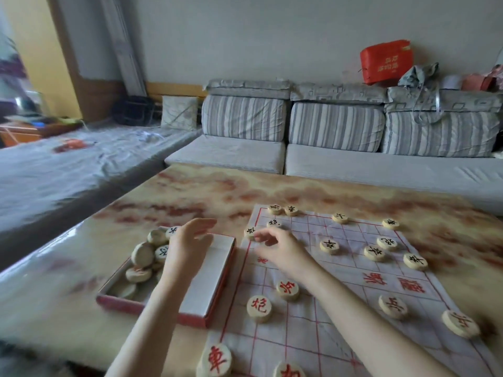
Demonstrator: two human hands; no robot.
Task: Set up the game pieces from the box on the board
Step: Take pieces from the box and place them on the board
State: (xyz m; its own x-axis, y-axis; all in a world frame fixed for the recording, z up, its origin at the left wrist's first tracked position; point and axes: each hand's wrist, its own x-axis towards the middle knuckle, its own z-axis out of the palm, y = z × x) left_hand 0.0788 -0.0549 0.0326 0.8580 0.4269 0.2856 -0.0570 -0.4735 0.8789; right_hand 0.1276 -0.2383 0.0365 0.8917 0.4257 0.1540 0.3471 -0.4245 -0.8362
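At board (340,281) edge, fingers (262,235) around piece (249,231)

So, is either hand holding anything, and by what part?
The right hand touches the rim of a piece at the left edge of the board; whether it grips cannot be told. The left hand, open over the box, holds nothing.

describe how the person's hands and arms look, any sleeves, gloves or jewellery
The left hand and right hand are bare, with no gloves, rings, watch or bracelet visible. The left forearm and right forearm are also uncovered, and no sleeve shows down to the bottom edge of the picture. The left hand is slightly blurred, so fine detail there is hard to tell.
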